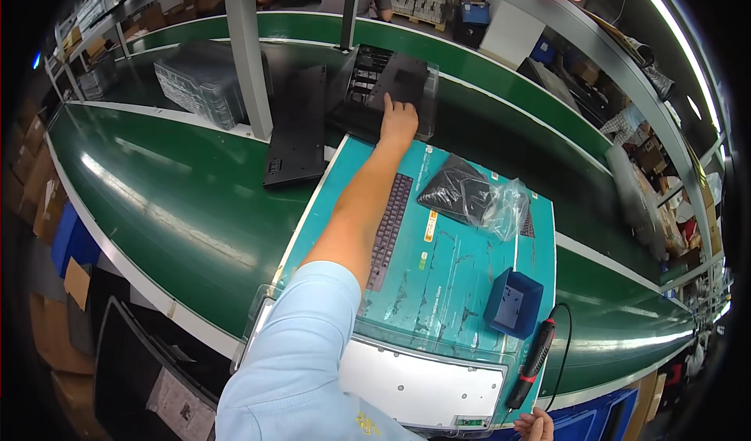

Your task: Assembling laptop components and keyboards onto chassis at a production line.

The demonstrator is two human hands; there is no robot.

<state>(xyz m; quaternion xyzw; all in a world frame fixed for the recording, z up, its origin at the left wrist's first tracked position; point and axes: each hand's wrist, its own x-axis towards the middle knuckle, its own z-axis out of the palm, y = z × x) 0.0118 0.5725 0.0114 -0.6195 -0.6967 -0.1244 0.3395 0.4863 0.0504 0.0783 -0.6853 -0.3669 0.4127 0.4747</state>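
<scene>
My left arm stretches far forward, and my left hand (399,122) is at a black laptop bottom cover (400,72) that lies in a clear plastic tray. One finger points out along the cover; the others curl down onto it, their tips hidden. Low on the right, my right hand (535,425) shows only its curled fingers, pressed together; what they hold cannot be made out. Beside it rests a black and red electric screwdriver (533,364) with a black cord. Before me sits a white panel (422,386) with a small green circuit board.
On the teal work mat (446,285) are a dark keyboard (389,234), a bag of black parts (455,191), crumpled clear plastic (507,210) and a blue bin (515,304). Another black cover (297,128) and clear trays (199,85) lie beyond, near a metal post (247,50).
</scene>
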